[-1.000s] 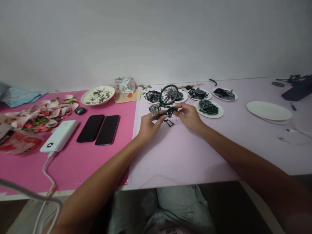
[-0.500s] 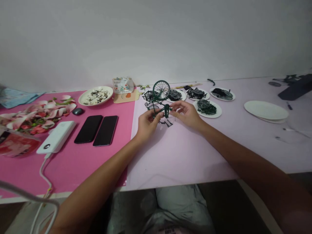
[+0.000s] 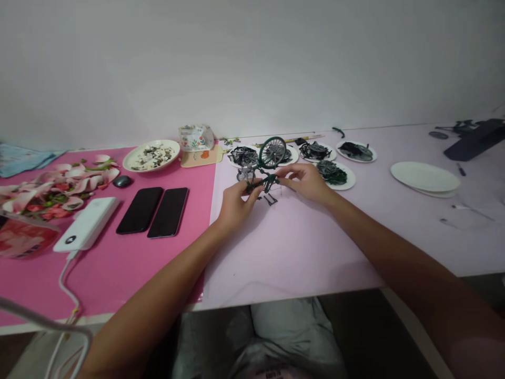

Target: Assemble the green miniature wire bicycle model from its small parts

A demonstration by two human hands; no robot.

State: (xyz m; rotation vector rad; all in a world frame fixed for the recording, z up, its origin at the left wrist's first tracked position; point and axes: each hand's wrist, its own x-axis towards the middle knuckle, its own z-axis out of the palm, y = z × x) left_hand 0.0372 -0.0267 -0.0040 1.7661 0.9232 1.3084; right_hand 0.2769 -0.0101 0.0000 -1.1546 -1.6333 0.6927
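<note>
Two hands: left hand (image 3: pixel 236 206) pinches the green model bicycle (image 3: pixel 270 182); right hand (image 3: pixel 303 181) at its side, grip unclear.
Bicycle: over lilac tabletop (image 3: pixel 276 252).
Frame (image 3: pixel 272 179): looks light, stiff; hold here, sparing fragile-looking spokes (image 3: pixel 272 152).

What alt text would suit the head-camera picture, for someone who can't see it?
A person's left hand holds a dark green model bicycle over a lilac surface, the right hand touching it. White plates of dark parts sit behind; two black phones lie on a pink surface to the left.
</note>
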